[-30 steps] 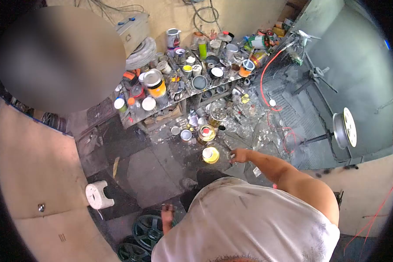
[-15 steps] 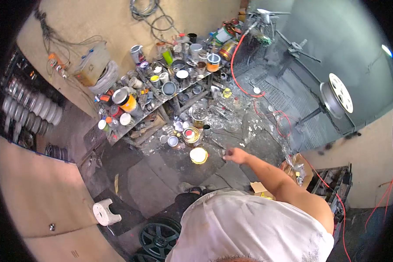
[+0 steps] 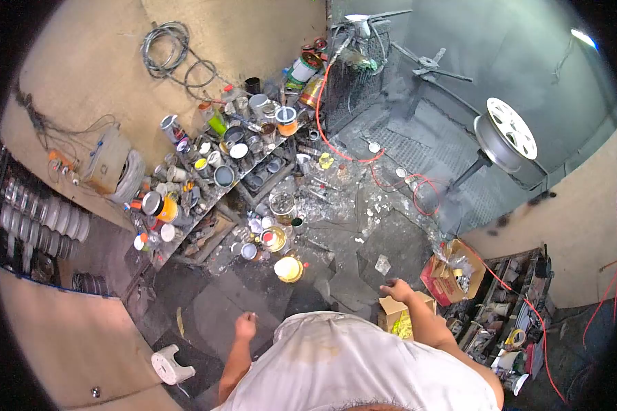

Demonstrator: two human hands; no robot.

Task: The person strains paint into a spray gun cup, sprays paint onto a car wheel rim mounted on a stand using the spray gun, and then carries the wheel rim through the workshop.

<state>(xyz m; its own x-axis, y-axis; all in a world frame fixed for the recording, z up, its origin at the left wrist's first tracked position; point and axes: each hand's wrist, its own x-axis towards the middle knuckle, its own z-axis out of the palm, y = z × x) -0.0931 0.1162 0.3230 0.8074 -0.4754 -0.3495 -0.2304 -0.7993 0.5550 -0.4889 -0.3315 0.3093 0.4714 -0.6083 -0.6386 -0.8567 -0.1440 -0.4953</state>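
My left hand (image 3: 245, 325) is low in front of my body, over the dark floor mats, its fingers curled in with nothing visible in them. To the right, my right hand (image 3: 397, 290) hangs near an open cardboard box (image 3: 392, 312) with yellow material inside. Its fingers are bent, with the tips apart, and I see no object in them. Beyond both hands, a round can with a white top and yellow rim (image 3: 288, 269) stands on the floor. Just behind it sits a gold can with a red cap (image 3: 273, 238).
A low bench (image 3: 192, 222) is crowded with paint cans and cups. A silver wheel (image 3: 506, 135) is mounted on a stand at right. A red hose (image 3: 327, 130) trails across the floor. A white stool (image 3: 172, 364) stands at lower left, and a cluttered rack (image 3: 504, 315) at right.
My right hand has drawn back from beside the white-topped can toward the cardboard box. My left hand has come into view. The camera view has shifted right.
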